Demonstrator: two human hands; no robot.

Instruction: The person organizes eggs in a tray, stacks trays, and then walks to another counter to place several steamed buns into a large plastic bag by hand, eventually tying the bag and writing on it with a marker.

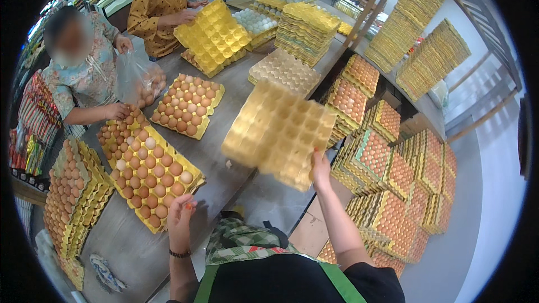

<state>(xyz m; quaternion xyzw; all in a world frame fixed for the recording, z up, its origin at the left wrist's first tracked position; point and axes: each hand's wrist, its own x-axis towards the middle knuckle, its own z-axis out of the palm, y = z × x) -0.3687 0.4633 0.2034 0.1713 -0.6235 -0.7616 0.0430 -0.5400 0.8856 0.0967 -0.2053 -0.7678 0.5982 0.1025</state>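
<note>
My right hand [321, 170] grips the near right edge of an empty moulded-pulp egg tray [280, 130], which is tilted and blurred by motion above the counter. My left hand [181, 214] holds nothing; its fingers are bent and apart beside the near right end of a yellow tray of brown eggs [150, 180]. Whether it touches that tray I cannot tell. Beyond the held tray sits a short pile of empty grey-beige egg trays [285, 70]. Another tray of brown eggs [186, 105] rests on the counter [227, 101].
Across the counter a person's hand [118, 110] touches eggs, the other holding a plastic bag of eggs [143, 86]. A second person stands by upright yellow trays [214, 33]. Stacked egg trays [67, 193] rise at left; several more stacks [379, 219] fill the right. A crumpled cloth [107, 272] lies near.
</note>
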